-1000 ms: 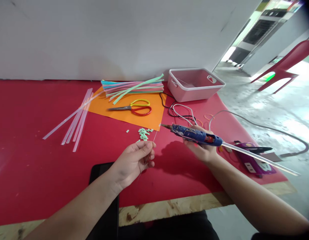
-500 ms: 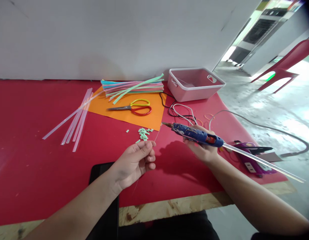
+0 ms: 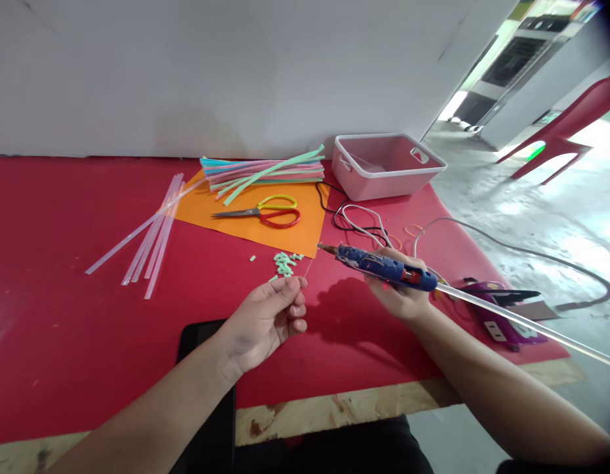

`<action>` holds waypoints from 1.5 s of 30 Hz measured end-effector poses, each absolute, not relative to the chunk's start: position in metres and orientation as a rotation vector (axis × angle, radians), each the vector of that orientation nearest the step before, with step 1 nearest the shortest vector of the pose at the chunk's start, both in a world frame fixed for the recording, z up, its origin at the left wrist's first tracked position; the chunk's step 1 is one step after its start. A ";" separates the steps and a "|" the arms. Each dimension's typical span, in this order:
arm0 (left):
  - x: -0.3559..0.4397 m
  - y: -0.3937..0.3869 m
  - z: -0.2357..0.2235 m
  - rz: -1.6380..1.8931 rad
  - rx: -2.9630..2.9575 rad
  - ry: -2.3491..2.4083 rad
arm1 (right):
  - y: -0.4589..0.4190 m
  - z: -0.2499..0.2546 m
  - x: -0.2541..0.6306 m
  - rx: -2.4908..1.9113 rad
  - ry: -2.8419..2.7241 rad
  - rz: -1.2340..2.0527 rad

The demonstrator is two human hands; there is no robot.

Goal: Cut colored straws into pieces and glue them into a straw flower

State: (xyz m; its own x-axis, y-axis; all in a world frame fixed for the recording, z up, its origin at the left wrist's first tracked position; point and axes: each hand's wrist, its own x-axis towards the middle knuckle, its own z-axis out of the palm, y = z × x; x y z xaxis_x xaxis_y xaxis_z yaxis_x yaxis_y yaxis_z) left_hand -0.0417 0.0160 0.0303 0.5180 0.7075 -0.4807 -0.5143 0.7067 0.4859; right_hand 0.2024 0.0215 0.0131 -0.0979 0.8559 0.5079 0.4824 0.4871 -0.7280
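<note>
My right hand (image 3: 401, 293) grips a blue hot glue gun (image 3: 378, 264), a long clear glue stick (image 3: 522, 322) jutting from its rear. The nozzle points left. Between thumb and forefinger, my left hand (image 3: 275, 313) pinches a thin wire (image 3: 309, 266) that slants up. Its upper end is at or very near the nozzle tip; whether they touch I cannot tell. Just beyond my left hand lie small pale-green cut pieces (image 3: 283, 263). Scissors (image 3: 258, 212) with one yellow and one red handle rest on an orange sheet (image 3: 305, 230).
Colourful pipe cleaners (image 3: 265, 172) lie at the back beside a pink basket (image 3: 388, 187). Spare glue sticks (image 3: 154, 243) are at left. A purple power strip (image 3: 505, 322), cords and rubber bands sit at right. A dark tablet-like object (image 3: 206, 395) lies under my left forearm.
The glue gun has shifted slightly left, so its nozzle is now right at the wire's upper end. My left hand has hardly moved.
</note>
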 end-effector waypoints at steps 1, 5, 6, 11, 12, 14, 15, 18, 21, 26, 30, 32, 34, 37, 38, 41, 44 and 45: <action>-0.042 0.016 0.030 0.747 0.300 0.713 | 0.021 0.014 0.203 -1.132 -1.762 0.467; -0.042 0.017 0.031 0.751 0.316 0.716 | 0.021 0.016 0.203 -1.103 -1.827 0.456; -0.042 0.017 0.031 0.753 0.318 0.716 | 0.021 0.016 0.203 -1.100 -1.827 0.451; -0.041 0.017 0.030 0.744 0.327 0.708 | 0.021 0.015 0.202 -1.112 -1.749 0.440; -0.041 0.017 0.030 0.739 0.329 0.709 | 0.021 0.015 0.202 -1.120 -1.737 0.444; -0.042 0.017 0.031 0.733 0.325 0.709 | 0.022 0.015 0.203 -1.120 -1.730 0.453; -0.042 0.017 0.031 0.733 0.319 0.708 | 0.022 0.015 0.203 -1.111 -1.739 0.454; -0.042 0.017 0.031 0.729 0.299 0.690 | 0.021 0.016 0.203 -1.079 -1.785 0.445; -0.042 0.016 0.031 0.720 0.295 0.660 | 0.021 0.017 0.203 -1.060 -1.813 0.428; -0.042 0.016 0.031 0.709 0.304 0.656 | 0.022 0.017 0.205 -1.059 -1.802 0.435; -0.042 0.016 0.032 0.702 0.314 0.669 | 0.022 0.015 0.205 -1.089 -1.766 0.445; -0.042 0.016 0.032 0.701 0.320 0.673 | 0.022 0.015 0.204 -1.120 -1.739 0.446; -0.043 0.015 0.032 0.698 0.324 0.677 | 0.021 0.015 0.204 -1.159 -1.707 0.452; -0.043 0.015 0.032 0.696 0.322 0.685 | 0.021 0.016 0.203 -1.166 -1.691 0.459; -0.044 0.016 0.032 0.696 0.319 0.689 | 0.020 0.017 0.203 -1.153 -1.696 0.459; -0.044 0.017 0.033 0.694 0.303 0.701 | 0.021 0.016 0.204 -1.122 -1.713 0.457; -0.045 0.018 0.035 0.682 0.289 0.724 | 0.021 0.014 0.205 -1.119 -1.718 0.473; -0.045 0.018 0.036 0.682 0.288 0.734 | 0.022 0.014 0.205 -1.118 -1.724 0.477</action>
State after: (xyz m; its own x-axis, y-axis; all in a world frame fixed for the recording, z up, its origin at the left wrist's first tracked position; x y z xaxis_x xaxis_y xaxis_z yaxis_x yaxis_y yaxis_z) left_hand -0.0448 0.0180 0.0359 0.5421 0.6614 -0.5183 -0.4682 0.7500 0.4672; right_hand 0.2048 0.0216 0.0138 -0.0880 0.8495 0.5201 0.4610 0.4976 -0.7348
